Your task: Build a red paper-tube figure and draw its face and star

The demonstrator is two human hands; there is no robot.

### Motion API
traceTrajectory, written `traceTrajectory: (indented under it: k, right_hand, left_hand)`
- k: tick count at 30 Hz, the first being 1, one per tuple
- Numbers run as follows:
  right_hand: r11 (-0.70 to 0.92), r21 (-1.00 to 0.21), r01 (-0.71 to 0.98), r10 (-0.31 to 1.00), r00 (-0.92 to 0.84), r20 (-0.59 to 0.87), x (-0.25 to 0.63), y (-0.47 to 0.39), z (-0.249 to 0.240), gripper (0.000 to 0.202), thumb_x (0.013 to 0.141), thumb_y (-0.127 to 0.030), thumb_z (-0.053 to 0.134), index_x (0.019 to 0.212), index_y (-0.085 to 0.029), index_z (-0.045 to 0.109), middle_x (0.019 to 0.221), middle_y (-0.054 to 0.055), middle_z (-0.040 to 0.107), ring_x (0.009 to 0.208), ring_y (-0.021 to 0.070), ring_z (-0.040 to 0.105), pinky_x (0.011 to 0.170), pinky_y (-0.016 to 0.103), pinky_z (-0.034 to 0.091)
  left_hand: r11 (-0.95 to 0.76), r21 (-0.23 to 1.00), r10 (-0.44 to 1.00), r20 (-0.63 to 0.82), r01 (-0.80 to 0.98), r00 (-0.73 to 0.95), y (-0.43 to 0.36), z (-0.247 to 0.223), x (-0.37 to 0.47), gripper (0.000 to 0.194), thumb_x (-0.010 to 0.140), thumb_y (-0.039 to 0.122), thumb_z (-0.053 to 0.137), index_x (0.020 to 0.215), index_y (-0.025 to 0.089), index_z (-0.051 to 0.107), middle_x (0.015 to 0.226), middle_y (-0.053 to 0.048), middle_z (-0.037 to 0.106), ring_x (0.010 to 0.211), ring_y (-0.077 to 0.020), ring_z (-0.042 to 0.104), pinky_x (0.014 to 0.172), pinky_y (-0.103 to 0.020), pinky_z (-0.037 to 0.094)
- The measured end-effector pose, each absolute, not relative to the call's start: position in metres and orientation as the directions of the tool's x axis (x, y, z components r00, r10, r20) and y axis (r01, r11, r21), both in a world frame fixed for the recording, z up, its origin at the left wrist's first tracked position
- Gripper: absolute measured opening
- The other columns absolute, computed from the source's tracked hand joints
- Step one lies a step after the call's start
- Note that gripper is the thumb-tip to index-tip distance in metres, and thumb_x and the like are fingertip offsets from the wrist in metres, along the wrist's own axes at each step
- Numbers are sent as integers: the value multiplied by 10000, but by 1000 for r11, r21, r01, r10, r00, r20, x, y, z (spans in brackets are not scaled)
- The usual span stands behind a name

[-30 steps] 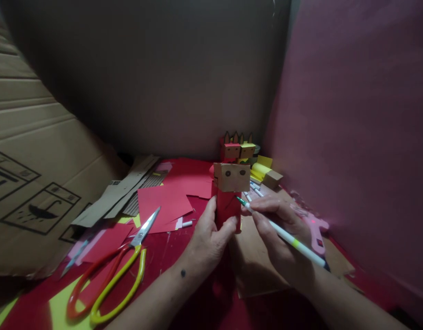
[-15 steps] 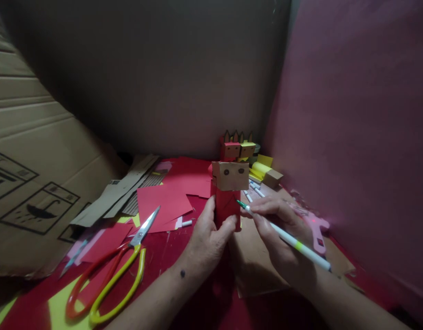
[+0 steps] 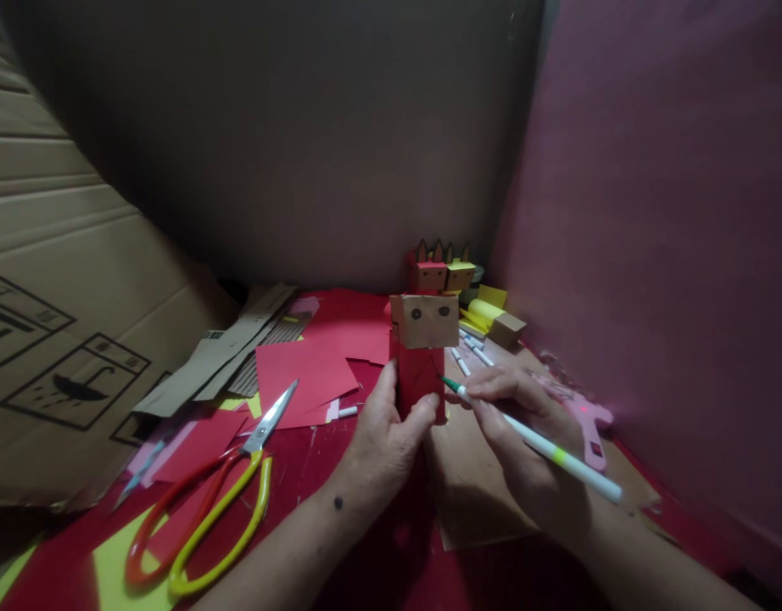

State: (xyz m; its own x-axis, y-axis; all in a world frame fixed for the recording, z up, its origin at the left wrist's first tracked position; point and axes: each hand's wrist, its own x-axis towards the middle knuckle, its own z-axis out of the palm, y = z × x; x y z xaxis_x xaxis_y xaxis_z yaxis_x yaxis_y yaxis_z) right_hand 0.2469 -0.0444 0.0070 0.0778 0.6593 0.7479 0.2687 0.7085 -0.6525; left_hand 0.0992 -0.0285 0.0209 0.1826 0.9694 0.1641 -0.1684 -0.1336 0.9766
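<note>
My left hand [image 3: 391, 433] is wrapped round a small paper figure [image 3: 422, 361], its thumb across the lower front. The figure has a brown cardboard box head with two drawn eyes and a red body bearing a thin dark angled line. Between the fingers of my right hand [image 3: 518, 424] is a white felt-tip pen [image 3: 544, 441] with a green tip and a yellow band. That tip is at the right edge of the red body; whether it touches, I cannot tell. The figure stands upright in my grip.
Scissors [image 3: 238, 484] with red and yellow handles lie at left, near red paper sheets [image 3: 308, 373] and cardboard strips [image 3: 226, 348]. Behind stand two similar figures [image 3: 443, 273]. Several pens [image 3: 471, 348], a pink glue gun [image 3: 591, 428] and brown cardboard [image 3: 473, 501] are at right.
The pen tip has moved slightly right and down along the red body, and a second stroke now joins the first into a peak. My left hand still holds the figure.
</note>
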Motion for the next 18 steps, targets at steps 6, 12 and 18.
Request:
traceTrajectory:
  k: [6, 12, 18]
  right_hand:
    - [714, -638, 288, 649, 67, 758, 247, -44, 11, 149, 874, -111, 567, 842, -243, 626, 727, -23, 633, 664, 140, 616, 555, 263, 474]
    - [706, -655, 270, 664, 72, 744, 247, -45, 12, 143, 874, -117, 572, 824, -236, 633, 696, -20, 623, 637, 141, 605, 537, 266, 465]
    - [707, -676, 207, 669, 114, 735, 250, -43, 4, 153, 872, -102, 601, 876, -239, 668, 792, 8, 676, 759, 178, 663, 600, 288, 527]
  left_hand:
    - [-129, 979, 973, 155, -155, 169, -27, 21, 99, 310, 844, 263, 655, 1128, 168, 578, 1027, -74, 725, 957, -229, 678, 858, -352, 540]
    - [-126, 982, 973, 150, -138, 174, -27, 20, 98, 299, 857, 255, 646, 1132, 160, 575, 1044, -80, 726, 979, -226, 672, 856, -339, 542]
    - [-141, 978, 965, 171, -155, 200, -28, 21, 99, 323, 868, 242, 640, 1174, 169, 565, 1145, -87, 713, 1044, -223, 659, 936, -346, 521]
